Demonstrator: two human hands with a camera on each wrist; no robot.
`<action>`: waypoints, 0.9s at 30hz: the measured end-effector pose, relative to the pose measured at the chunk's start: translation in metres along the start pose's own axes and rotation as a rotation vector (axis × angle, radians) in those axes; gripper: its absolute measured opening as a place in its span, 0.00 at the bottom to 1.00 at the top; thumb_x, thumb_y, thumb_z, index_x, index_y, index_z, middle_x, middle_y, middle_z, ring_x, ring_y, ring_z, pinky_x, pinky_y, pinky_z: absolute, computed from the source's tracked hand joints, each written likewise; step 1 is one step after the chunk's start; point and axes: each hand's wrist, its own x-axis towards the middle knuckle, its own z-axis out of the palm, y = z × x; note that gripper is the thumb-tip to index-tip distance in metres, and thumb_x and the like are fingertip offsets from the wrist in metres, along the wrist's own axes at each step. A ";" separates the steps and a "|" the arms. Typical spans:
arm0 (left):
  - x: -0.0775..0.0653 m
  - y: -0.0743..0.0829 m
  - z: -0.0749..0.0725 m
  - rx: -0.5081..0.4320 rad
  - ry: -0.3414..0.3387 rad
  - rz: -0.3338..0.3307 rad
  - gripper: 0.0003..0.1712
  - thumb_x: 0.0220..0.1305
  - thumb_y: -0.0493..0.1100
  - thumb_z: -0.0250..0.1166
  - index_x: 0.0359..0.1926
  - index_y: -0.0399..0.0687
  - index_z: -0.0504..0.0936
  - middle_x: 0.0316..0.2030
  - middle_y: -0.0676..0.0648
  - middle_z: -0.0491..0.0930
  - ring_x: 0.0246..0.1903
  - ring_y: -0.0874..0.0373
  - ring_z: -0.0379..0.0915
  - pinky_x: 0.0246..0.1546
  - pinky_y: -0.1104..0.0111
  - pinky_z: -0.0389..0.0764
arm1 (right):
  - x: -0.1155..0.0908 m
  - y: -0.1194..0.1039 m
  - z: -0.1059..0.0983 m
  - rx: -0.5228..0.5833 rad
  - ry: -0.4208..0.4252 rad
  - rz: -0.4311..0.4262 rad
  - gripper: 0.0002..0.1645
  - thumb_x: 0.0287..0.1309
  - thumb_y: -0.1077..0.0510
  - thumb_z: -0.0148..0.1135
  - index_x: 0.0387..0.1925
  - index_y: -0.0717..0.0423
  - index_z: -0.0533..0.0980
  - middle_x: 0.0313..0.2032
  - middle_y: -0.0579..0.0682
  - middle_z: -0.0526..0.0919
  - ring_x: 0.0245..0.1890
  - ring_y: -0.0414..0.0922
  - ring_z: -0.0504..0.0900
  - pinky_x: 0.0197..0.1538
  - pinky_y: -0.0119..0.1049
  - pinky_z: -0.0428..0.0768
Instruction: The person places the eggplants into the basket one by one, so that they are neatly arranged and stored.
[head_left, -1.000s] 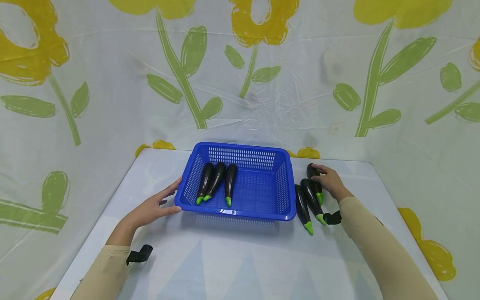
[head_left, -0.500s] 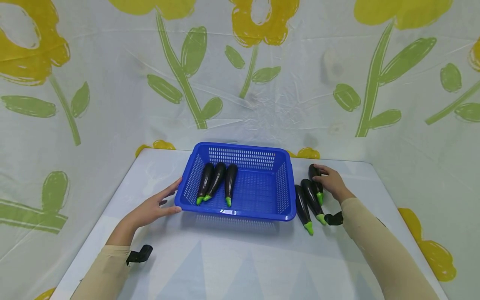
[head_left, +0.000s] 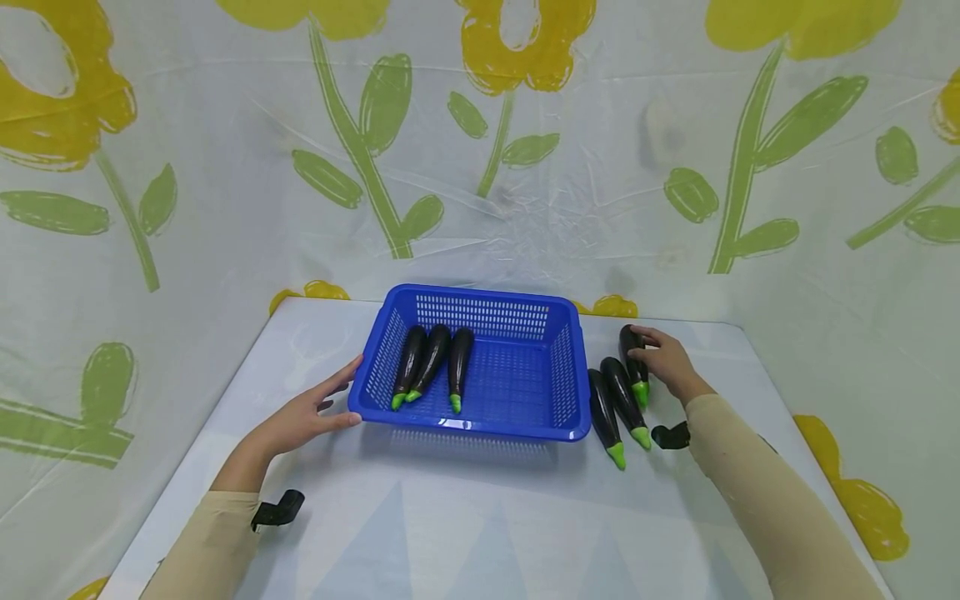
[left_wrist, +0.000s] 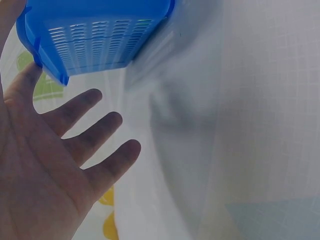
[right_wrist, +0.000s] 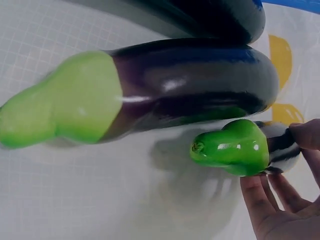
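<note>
My left hand [head_left: 292, 421] rests its thumb and index finger against the left rim of a blue slotted plastic basket [head_left: 525, 429]. In the left wrist view the other fingers [left_wrist: 107, 167] are spread and straight, apart from it. Three dark eggplants with green stems, one of them an eggplant [head_left: 460, 362], lie in the basket's left half. Right of the basket, my right hand [head_left: 667, 362] pinches a far eggplant [head_left: 636, 367] between thumb and fingers. Beside it on the table lie a middle eggplant [head_left: 621, 392] and a near eggplant [head_left: 603, 417].
The white table [head_left: 480, 517] has pale blue triangles near its front. A flower-printed sheet [head_left: 585, 167] hangs behind and around it. A black wrist mount [head_left: 671, 435] on my right sleeve is close to the middle eggplant's stem.
My right hand has shifted slightly right with the far eggplant, widening its gap from the middle one. My left hand and the basket have stayed in place.
</note>
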 end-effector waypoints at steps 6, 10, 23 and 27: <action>0.001 -0.001 0.000 0.003 0.000 0.000 0.55 0.64 0.61 0.68 0.82 0.71 0.43 0.79 0.37 0.48 0.75 0.29 0.47 0.67 0.32 0.59 | -0.003 -0.002 -0.005 -0.007 0.007 -0.015 0.37 0.73 0.60 0.54 0.78 0.58 0.56 0.75 0.72 0.53 0.70 0.69 0.63 0.68 0.59 0.70; 0.000 -0.001 -0.001 0.003 0.000 0.007 0.55 0.65 0.61 0.68 0.82 0.71 0.43 0.79 0.37 0.49 0.74 0.30 0.47 0.68 0.33 0.60 | -0.004 -0.004 -0.008 -0.006 0.008 -0.033 0.37 0.72 0.61 0.55 0.78 0.59 0.56 0.75 0.73 0.53 0.70 0.69 0.64 0.68 0.59 0.71; -0.001 0.002 -0.003 0.000 -0.007 0.001 0.55 0.65 0.61 0.68 0.82 0.70 0.43 0.79 0.37 0.49 0.74 0.29 0.47 0.68 0.33 0.60 | -0.009 -0.010 -0.011 0.005 -0.005 -0.039 0.38 0.74 0.57 0.55 0.79 0.57 0.55 0.75 0.73 0.53 0.70 0.68 0.63 0.68 0.59 0.71; -0.002 0.002 -0.004 0.001 -0.007 0.001 0.55 0.65 0.60 0.68 0.82 0.71 0.43 0.79 0.37 0.49 0.74 0.30 0.48 0.67 0.33 0.60 | -0.009 -0.011 -0.011 0.002 -0.002 -0.036 0.37 0.74 0.57 0.55 0.79 0.56 0.56 0.75 0.72 0.54 0.71 0.68 0.63 0.68 0.59 0.71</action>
